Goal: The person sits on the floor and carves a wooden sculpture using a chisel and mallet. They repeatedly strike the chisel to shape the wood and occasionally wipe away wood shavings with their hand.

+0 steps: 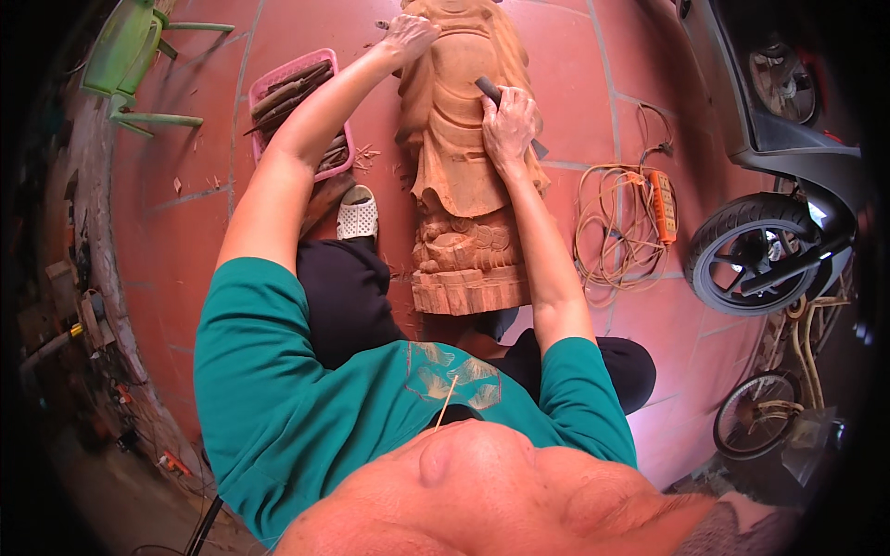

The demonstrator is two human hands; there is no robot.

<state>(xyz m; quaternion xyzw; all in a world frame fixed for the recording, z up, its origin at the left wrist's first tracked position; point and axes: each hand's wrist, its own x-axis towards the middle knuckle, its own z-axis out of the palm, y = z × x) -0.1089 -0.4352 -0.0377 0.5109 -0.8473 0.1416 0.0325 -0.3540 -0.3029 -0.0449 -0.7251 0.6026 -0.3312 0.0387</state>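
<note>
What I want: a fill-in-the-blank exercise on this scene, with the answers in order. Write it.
The carved wooden statue lies between the pink basket and the ____ power strip.
The person's ____ hand is nearer the power strip than the other hand.
The green chair is to the ____ of the statue.

Missing words: orange; right; left.

Head view: from above, facing steeply down
Shirt (362,398): close, on the near side
Carving (459,139): farther off, toward the far side
Floor (176,250): wide, bent toward the rim
</note>
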